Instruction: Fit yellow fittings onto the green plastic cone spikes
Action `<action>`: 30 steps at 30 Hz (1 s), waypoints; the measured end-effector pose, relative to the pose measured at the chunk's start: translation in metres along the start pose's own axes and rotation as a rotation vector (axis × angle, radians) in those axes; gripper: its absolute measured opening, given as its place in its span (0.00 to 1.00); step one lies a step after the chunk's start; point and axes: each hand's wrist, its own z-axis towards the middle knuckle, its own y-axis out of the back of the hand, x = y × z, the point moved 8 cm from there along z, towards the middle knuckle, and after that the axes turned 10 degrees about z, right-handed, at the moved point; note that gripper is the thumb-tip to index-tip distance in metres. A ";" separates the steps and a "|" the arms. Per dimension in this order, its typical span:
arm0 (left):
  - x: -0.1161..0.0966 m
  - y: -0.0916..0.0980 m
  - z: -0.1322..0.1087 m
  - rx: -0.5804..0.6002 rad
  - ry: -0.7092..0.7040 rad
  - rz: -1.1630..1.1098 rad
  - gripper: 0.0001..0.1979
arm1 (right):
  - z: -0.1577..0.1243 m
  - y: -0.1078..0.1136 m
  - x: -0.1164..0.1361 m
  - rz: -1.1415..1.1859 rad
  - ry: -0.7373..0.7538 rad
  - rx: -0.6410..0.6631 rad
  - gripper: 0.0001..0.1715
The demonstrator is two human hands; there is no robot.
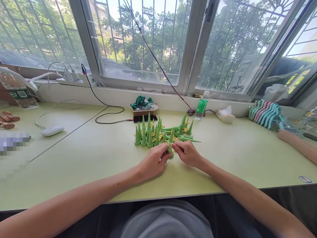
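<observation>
Near the table's front edge, my left hand (154, 161) grips a green plastic watering spike (170, 149), its cone pointing up. My right hand (187, 153) is closed in a pinch against the right side of this spike. A speck of yellow shows by those fingertips, but what they pinch is mostly hidden. Just beyond both hands stands a cluster of similar green cones (150, 138), upright on round bases. More green spikes (190, 138) lie on their sides at the right of the cluster, with small yellow valve-like pieces among them.
Behind the cluster are a phone (146, 118) on a cable and a small box (145, 105) of green plastic. A water bottle (201, 106), tissue pack (225, 115) and pastel hangers (264, 113) line the back right. Another person's arm (297, 142) reaches in at right.
</observation>
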 end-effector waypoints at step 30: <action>0.020 -0.006 0.002 0.043 0.281 -0.475 0.19 | 0.000 0.002 0.006 0.144 0.123 0.093 0.14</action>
